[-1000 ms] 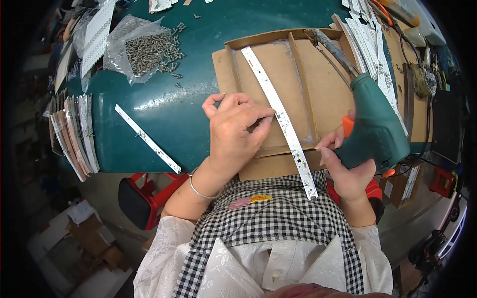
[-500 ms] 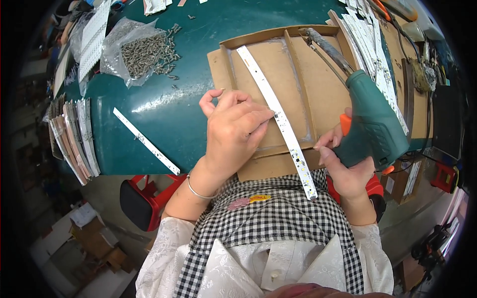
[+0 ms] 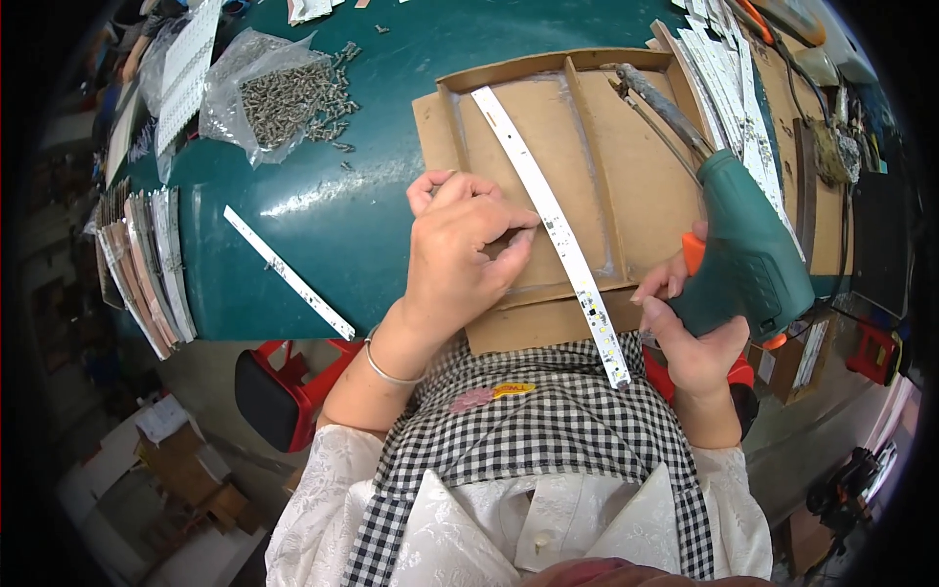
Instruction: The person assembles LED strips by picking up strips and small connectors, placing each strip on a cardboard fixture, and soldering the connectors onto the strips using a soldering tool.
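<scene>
A long white LED strip board (image 3: 550, 210) lies slantwise over a shallow cardboard tray (image 3: 509, 304), its near end reaching past the tray's edge over my apron. At the strip's left edge, my left hand (image 3: 468, 240) pinches thumb and forefinger together, the other fingers curled; whatever is between the fingertips is too small to make out. My right hand (image 3: 699, 347) is wrapped round the handle of a green soldering gun (image 3: 758, 245) with an orange trigger. Its long dark tip and thin side tube point away from me above the tray's right part, apart from the strip.
Another narrow strip board (image 3: 289, 272) lies on the green table (image 3: 362, 215) at left, beside upright bundled boards (image 3: 147, 264). A plastic bag (image 3: 223, 98) spills small metal parts (image 3: 293, 103) at the back. More white strips (image 3: 729, 93) are piled right of the tray.
The soldering gun and my right hand have shifted slightly right and down. The strip's near end sits slightly farther right. My left thumb and forefinger now form a rounder loop.
</scene>
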Action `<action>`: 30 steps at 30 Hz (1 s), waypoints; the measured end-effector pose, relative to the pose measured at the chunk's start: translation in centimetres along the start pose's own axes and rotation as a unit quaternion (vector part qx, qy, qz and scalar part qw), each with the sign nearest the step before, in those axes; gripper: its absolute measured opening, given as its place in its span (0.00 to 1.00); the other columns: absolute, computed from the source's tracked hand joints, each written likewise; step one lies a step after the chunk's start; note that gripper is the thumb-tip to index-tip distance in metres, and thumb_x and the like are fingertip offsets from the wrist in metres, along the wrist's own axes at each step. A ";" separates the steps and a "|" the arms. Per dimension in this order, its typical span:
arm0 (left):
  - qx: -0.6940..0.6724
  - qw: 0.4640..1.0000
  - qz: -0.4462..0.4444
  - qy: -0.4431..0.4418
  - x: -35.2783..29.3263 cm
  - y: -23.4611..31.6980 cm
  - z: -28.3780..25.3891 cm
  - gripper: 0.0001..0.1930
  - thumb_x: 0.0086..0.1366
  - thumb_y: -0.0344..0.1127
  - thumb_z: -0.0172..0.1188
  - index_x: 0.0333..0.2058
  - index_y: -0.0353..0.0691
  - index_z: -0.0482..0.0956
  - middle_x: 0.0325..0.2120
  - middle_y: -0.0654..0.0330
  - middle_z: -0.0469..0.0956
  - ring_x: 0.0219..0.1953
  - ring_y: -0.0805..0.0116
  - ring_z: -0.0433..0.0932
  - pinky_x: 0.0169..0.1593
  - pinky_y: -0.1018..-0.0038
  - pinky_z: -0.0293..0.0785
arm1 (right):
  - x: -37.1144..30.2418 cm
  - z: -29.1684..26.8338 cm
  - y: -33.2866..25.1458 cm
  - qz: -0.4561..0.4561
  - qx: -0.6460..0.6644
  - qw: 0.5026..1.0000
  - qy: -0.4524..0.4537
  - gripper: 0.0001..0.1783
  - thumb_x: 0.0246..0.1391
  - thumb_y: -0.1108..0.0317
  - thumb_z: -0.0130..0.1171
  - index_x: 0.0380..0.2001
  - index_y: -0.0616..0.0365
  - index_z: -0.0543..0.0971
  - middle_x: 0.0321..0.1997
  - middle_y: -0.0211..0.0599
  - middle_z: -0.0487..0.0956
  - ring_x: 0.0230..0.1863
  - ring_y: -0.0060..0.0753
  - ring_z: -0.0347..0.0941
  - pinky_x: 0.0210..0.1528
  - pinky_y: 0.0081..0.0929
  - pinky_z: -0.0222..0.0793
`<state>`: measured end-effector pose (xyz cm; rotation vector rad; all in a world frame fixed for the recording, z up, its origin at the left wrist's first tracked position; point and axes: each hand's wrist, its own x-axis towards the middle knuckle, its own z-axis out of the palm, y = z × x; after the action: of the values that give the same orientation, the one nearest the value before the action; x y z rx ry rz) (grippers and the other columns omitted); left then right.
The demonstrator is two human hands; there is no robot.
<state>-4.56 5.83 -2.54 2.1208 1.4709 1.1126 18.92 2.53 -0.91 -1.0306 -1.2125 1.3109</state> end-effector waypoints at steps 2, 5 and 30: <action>-0.002 1.000 0.001 -0.001 0.1 0.0 0.0 0.08 0.44 0.24 0.68 0.25 0.44 0.83 0.18 0.67 0.75 0.31 0.69 0.75 0.48 0.65 0.59 | -0.1 0.0 0.0 0.002 -0.003 1.000 0.008 0.40 0.43 0.89 0.56 0.63 0.66 0.58 0.32 0.35 0.65 0.33 0.34 0.74 0.25 0.20 0.73; -0.002 1.000 0.000 0.002 0.1 0.0 0.1 0.08 0.45 0.24 0.68 0.25 0.44 0.83 0.18 0.67 0.75 0.31 0.70 0.75 0.48 0.65 0.60 | -0.2 0.2 -0.1 0.006 0.006 1.000 -0.001 0.40 0.44 0.89 0.56 0.63 0.65 0.59 0.32 0.35 0.65 0.33 0.33 0.74 0.25 0.20 0.73; -0.241 0.966 -0.075 -0.050 -0.5 3.1 -1.6 0.10 0.45 0.24 0.70 0.28 0.44 0.84 0.26 0.68 0.82 0.34 0.72 0.78 0.46 0.74 0.63 | 2.1 2.5 0.0 -0.025 -0.132 0.976 -0.169 0.44 0.48 0.91 0.56 0.66 0.57 0.53 0.38 0.30 0.64 0.43 0.27 0.73 0.45 0.25 0.73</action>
<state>-3.82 3.83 0.26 1.6752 1.1467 1.1464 16.28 4.31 -0.46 -0.9770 -1.6954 1.3473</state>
